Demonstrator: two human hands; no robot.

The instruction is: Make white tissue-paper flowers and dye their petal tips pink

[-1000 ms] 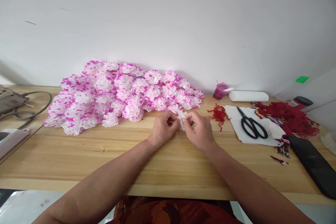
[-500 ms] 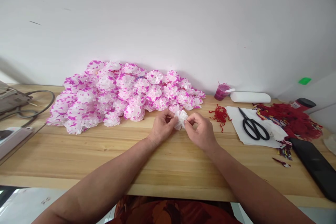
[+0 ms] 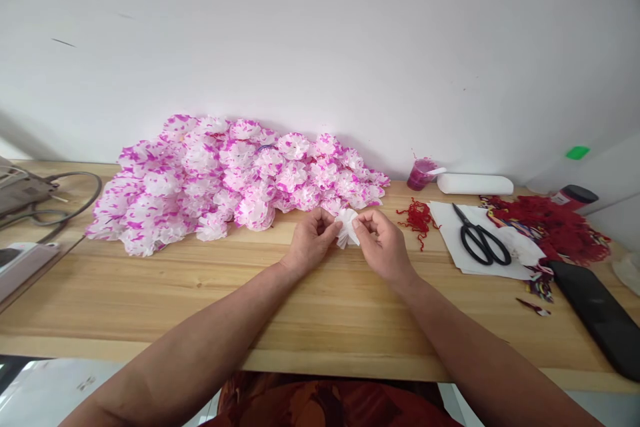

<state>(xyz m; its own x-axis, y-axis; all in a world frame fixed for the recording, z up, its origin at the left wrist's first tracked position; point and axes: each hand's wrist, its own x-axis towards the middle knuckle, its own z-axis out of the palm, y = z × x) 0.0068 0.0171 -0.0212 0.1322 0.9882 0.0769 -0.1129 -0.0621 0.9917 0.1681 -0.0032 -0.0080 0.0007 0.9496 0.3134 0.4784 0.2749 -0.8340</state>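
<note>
Between my two hands is a small white tissue paper flower (image 3: 347,229), its layers pleated and partly fanned out. My left hand (image 3: 314,240) pinches its left side between thumb and fingers. On the opposite edge, my right hand (image 3: 382,245) has thumb and forefinger closed on the paper. Just behind my hands lies a long heap of white paper flowers with magenta blotches (image 3: 240,180), reaching from the left side to the middle of the table. The undersides of the fingers and the flower's centre are partly hidden.
To the right are red yarn scraps (image 3: 418,215), a cup of magenta liquid (image 3: 421,174), a white roll (image 3: 475,184), black scissors (image 3: 483,240) on white paper sheets (image 3: 450,257), red yarn (image 3: 575,233) and a black phone (image 3: 597,313). A power strip (image 3: 25,263) and cables lie left.
My right thumb and forefinger have shifted up along the white flower's edge. The flower's layers now look more spread and upright. My left hand keeps nearly the same place.
</note>
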